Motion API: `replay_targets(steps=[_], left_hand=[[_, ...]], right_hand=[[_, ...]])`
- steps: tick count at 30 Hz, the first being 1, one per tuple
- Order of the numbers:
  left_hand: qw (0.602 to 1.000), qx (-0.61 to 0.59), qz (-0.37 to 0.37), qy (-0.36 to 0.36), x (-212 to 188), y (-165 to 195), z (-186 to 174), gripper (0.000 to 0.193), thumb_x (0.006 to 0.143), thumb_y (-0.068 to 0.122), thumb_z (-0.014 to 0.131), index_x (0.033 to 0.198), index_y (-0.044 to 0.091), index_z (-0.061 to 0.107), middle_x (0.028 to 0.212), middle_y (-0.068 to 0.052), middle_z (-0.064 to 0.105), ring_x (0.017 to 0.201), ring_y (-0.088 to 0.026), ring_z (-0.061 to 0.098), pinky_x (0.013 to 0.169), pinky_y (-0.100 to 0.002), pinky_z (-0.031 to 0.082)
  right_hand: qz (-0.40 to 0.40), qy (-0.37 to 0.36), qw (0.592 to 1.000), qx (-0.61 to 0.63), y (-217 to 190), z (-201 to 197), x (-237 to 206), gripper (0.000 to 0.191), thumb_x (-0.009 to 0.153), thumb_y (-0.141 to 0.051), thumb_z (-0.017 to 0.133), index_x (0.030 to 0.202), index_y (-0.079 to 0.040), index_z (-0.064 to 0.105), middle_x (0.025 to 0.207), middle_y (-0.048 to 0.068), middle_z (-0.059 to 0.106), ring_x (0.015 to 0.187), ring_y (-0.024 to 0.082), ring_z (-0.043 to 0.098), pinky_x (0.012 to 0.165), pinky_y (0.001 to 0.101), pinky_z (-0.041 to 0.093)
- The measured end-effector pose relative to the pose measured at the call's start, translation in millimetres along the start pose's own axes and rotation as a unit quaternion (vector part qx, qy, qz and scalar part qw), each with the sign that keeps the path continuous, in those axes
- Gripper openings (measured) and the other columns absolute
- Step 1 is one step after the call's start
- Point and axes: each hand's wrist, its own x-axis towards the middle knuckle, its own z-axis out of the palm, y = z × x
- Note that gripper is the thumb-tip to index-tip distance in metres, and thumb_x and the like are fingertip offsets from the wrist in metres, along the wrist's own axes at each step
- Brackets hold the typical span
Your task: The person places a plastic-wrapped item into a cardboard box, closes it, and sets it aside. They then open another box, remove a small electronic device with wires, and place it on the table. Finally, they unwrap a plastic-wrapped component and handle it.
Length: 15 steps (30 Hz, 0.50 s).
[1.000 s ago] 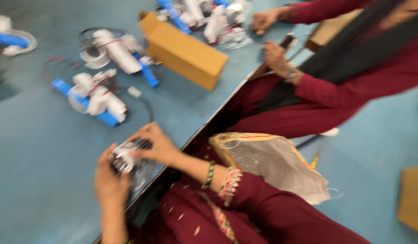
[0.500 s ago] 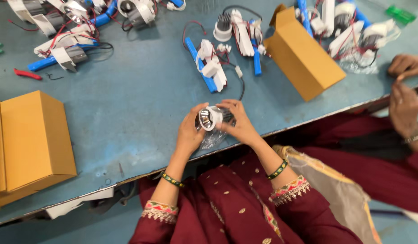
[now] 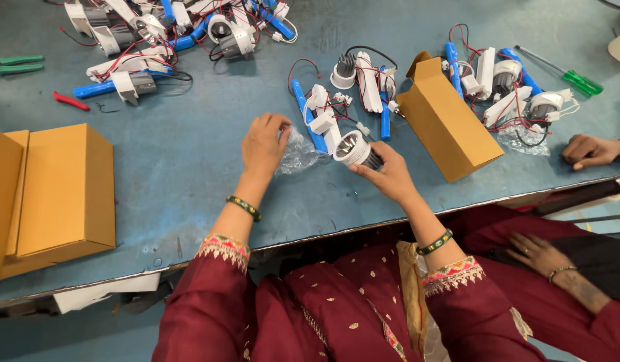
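My right hand (image 3: 383,175) grips a small round lamp head (image 3: 353,149) with a silver reflector and a dark finned back, just above the blue table (image 3: 189,167). My left hand (image 3: 264,143) pinches a crumpled clear plastic bag (image 3: 298,153) that rests on the table to the left of the lamp. Right behind both hands lies a lamp kit (image 3: 323,121) of white parts, a blue tube and red wires.
An open tan box (image 3: 446,119) stands right of my hands; closed tan boxes (image 3: 51,194) sit at the left edge. More lamp kits (image 3: 169,33) lie at the back, also green pliers (image 3: 15,65) and a green screwdriver (image 3: 571,75). Another person's hands (image 3: 591,150) are at far right.
The view has swung left and steadied. My hands, which held the lamp and bag together, have parted: the left took the bag off to the left, the right keeps the lamp.
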Motion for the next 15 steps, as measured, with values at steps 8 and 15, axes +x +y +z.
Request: replay_targets(steps=[8, 15], left_hand=[[0.974, -0.136, -0.123, -0.136, 13.7, -19.8, 8.3, 0.019, 0.089, 0.023, 0.078, 0.101, 0.01, 0.07, 0.092, -0.004, 0.074, 0.082, -0.02, 0.07, 0.074, -0.034, 0.055], [0.959, -0.226, -0.152, -0.082, 17.0, -63.9, -31.9, 0.028, 0.093, 0.027, 0.076, 0.112, 0.007, 0.07, 0.097, -0.005, 0.075, 0.087, -0.013, 0.069, 0.079, -0.03, 0.056]], right_hand=[[-0.141, -0.026, 0.989, -0.041, -51.3, 6.6, 48.5, 0.057, 0.082, -0.037, 0.087, 0.126, -0.006, 0.068, 0.112, 0.009, 0.071, 0.095, 0.02, 0.069, 0.082, 0.0347, 0.057], [-0.154, -0.174, 0.902, -0.364, -83.1, 89.0, 94.4, 0.052, 0.07, -0.038, 0.084, 0.114, -0.012, 0.071, 0.098, 0.015, 0.066, 0.096, 0.035, 0.067, 0.073, 0.0487, 0.055]])
